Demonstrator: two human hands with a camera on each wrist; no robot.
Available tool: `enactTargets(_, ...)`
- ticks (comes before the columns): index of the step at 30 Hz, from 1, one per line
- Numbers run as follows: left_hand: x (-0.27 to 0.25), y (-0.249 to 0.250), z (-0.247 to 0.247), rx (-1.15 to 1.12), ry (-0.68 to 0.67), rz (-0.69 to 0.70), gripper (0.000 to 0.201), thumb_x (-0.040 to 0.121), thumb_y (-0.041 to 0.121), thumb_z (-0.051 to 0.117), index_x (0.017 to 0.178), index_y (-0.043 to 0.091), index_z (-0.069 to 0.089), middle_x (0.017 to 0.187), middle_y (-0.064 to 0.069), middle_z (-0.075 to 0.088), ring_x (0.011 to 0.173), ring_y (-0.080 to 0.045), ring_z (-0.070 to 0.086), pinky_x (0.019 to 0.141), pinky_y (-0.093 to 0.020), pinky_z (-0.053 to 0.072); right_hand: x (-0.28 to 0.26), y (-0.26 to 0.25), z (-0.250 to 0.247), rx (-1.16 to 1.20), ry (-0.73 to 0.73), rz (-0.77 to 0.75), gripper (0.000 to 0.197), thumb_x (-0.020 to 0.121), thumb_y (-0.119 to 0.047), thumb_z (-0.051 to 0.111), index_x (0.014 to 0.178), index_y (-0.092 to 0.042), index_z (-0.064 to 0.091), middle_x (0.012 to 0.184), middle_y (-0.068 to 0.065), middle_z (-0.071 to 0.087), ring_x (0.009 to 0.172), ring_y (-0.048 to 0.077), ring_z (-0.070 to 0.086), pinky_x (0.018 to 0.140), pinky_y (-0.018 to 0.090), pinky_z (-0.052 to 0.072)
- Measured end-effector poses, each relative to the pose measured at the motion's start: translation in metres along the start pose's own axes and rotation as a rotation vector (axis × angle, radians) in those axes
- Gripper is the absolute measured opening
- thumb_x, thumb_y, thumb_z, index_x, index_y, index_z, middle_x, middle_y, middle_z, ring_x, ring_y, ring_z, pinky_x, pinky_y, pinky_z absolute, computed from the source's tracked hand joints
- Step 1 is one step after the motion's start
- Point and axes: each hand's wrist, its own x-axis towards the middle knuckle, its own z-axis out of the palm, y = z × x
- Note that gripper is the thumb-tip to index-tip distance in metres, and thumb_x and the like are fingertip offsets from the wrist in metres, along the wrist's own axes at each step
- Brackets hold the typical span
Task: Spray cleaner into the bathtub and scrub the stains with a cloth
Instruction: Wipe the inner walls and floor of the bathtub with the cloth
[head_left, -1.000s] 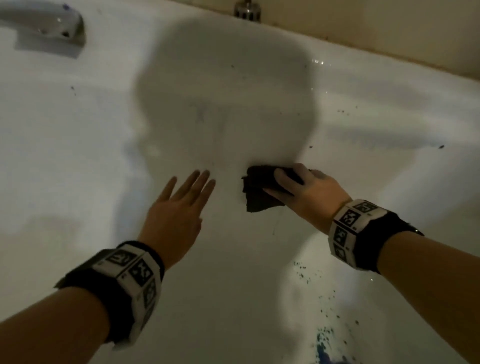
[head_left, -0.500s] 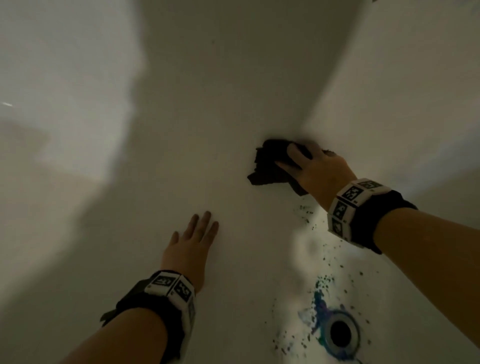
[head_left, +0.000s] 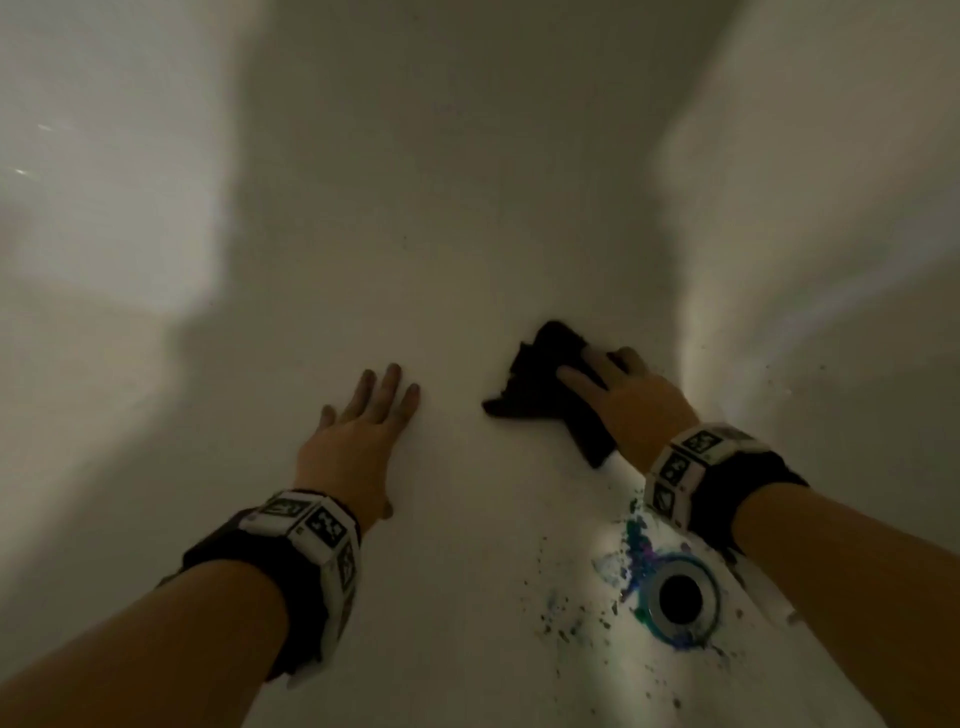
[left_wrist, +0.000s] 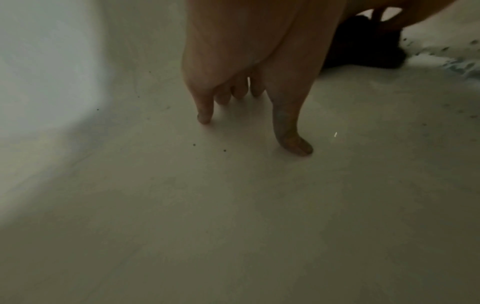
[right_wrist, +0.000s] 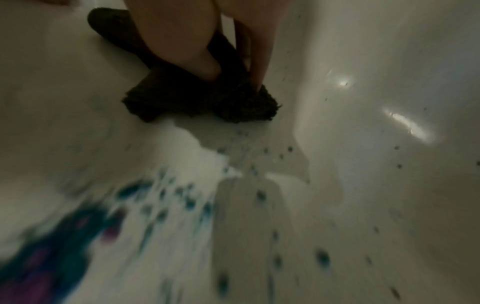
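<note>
From the head camera, the left hand (head_left: 358, 441) lay flat on the floor of the white, glossy bathtub (head_left: 447, 218), its fingers (head_left: 387, 387) straight and close together, holding nothing. Just to its right, the right hand (head_left: 631, 405) pressed down on a dark, crumpled scrubbing cloth (head_left: 540, 387), with its fingers spread over the top of the fabric. Nearer the camera lay the round metal drain (head_left: 680, 597), ringed by blue-green and purple stains (head_left: 636, 545) with small specks scattered around it (the cloth sat above this patch, apart from the drain).

From the left wrist camera, the left hand (left_wrist: 249, 61) reached down to the tub floor, fingertips and thumb touching the surface. The dark cloth (left_wrist: 363, 45) showed at the upper right.

From the right wrist camera, the right hand (right_wrist: 192, 41) bore on the dark cloth (right_wrist: 200, 98), fingers pushed into its folds; whether they pinched it I could not tell. The blurred stains (right_wrist: 64, 236) spread below.
</note>
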Motion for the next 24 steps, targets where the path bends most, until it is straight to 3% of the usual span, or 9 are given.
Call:
enactTargets(3, 0.001, 0.000, 0.000, 0.001, -0.004, 0.000, 0.120, 0.075, 0.024, 0.075, 0.144, 0.026, -0.023, 0.149, 0.005, -0.034, 0.142, -0.018, -0.021, 0.117, -0.040, 0.005, -0.038, -0.016, 0.025, 0.029, -0.064, -0.038, 0.079, 0.018, -0.029, 0.096, 0.095, -0.020, 0.075, 0.094, 0.016, 0.071, 0.071, 0.043, 0.067, 0.041, 0.047, 0.052)
enactTargets(6, 0.001, 0.000, 0.002, -0.014, -0.002, -0.004, 0.121, 0.074, 0.022, 0.076, 0.145, 0.026, -0.022, 0.150, 0.005, -0.033, 0.142, -0.017, -0.021, 0.116, -0.040, 0.005, -0.073, -0.037, 0.035, 0.085, -0.042, -0.083, 0.082, 0.009, -0.032, 0.095, 0.089, -0.026, 0.075, 0.089, 0.010, 0.073, 0.070, 0.037, 0.069, 0.044, 0.041, 0.054)
enactTargets(8, 0.001, -0.001, 0.002, -0.006, 0.003, -0.003, 0.122, 0.073, 0.023, 0.077, 0.144, 0.024, -0.023, 0.150, 0.004, -0.033, 0.142, -0.018, -0.020, 0.116, -0.041, 0.006, -0.084, -0.036, 0.021, 0.153, 0.009, -0.058, 0.083, 0.012, -0.023, 0.095, 0.091, -0.024, 0.070, 0.090, 0.012, 0.072, 0.071, 0.036, 0.069, 0.044, 0.037, 0.054)
enactTargets(12, 0.002, 0.000, 0.002, -0.003, 0.000, 0.003, 0.124, 0.072, 0.024, 0.078, 0.144, 0.023, -0.024, 0.150, 0.004, -0.032, 0.142, -0.018, -0.020, 0.116, -0.042, 0.007, -0.080, 0.014, -0.030, 0.182, 0.209, 0.225, 0.052, 0.047, -0.004, 0.087, 0.095, -0.006, 0.066, 0.102, 0.026, 0.062, 0.081, 0.049, 0.059, 0.050, 0.047, 0.054)
enactTargets(14, 0.002, 0.000, 0.003, -0.005, 0.009, 0.001, 0.126, 0.071, 0.025, 0.079, 0.144, 0.023, -0.023, 0.150, 0.005, -0.032, 0.142, -0.018, -0.019, 0.116, -0.043, 0.008, -0.065, 0.045, -0.046, 0.182, 0.213, 0.442, 0.045, 0.066, -0.006, 0.078, 0.109, -0.005, 0.063, 0.122, 0.029, 0.051, 0.104, 0.053, 0.049, 0.070, 0.053, 0.052)
enactTargets(16, 0.003, 0.000, 0.004, -0.014, 0.016, -0.001, 0.126, 0.070, 0.024, 0.080, 0.144, 0.024, -0.022, 0.151, 0.006, -0.031, 0.142, -0.018, -0.019, 0.116, -0.043, 0.008, -0.050, 0.065, -0.050, 0.159, 0.123, 0.566, 0.047, 0.083, -0.014, 0.065, 0.128, -0.011, 0.051, 0.142, 0.020, 0.032, 0.125, 0.044, 0.031, 0.091, 0.049, 0.042)
enactTargets(18, 0.003, 0.000, 0.005, -0.021, 0.020, 0.000, 0.126, 0.070, 0.024, 0.080, 0.145, 0.026, -0.021, 0.151, 0.007, -0.031, 0.142, -0.017, -0.019, 0.116, -0.043, 0.008, -0.041, 0.068, -0.044, 0.193, -0.031, 0.580, 0.051, 0.090, -0.020, 0.056, 0.138, -0.016, 0.039, 0.148, 0.015, 0.022, 0.130, 0.038, 0.025, 0.100, 0.046, 0.034)
enactTargets(21, 0.004, -0.001, 0.005, -0.034, 0.025, -0.003, 0.126, 0.070, 0.024, 0.080, 0.144, 0.027, -0.021, 0.150, 0.009, -0.031, 0.142, -0.016, -0.019, 0.116, -0.043, 0.009, -0.042, 0.043, -0.022, 0.179, -0.257, 0.458, 0.070, 0.086, -0.034, 0.061, 0.144, -0.022, 0.025, 0.150, 0.017, 0.016, 0.129, 0.039, 0.025, 0.102, 0.045, 0.034)
enactTargets(24, 0.005, -0.001, 0.006, -0.039, 0.025, -0.002, 0.126, 0.069, 0.024, 0.080, 0.145, 0.028, -0.020, 0.150, 0.009, -0.031, 0.142, -0.015, -0.019, 0.116, -0.043, 0.008, -0.060, 0.012, -0.003, 0.161, -0.361, 0.395, 0.070, 0.087, -0.030, 0.059, 0.145, -0.025, 0.020, 0.151, 0.013, 0.014, 0.132, 0.037, 0.022, 0.100, 0.044, 0.038)
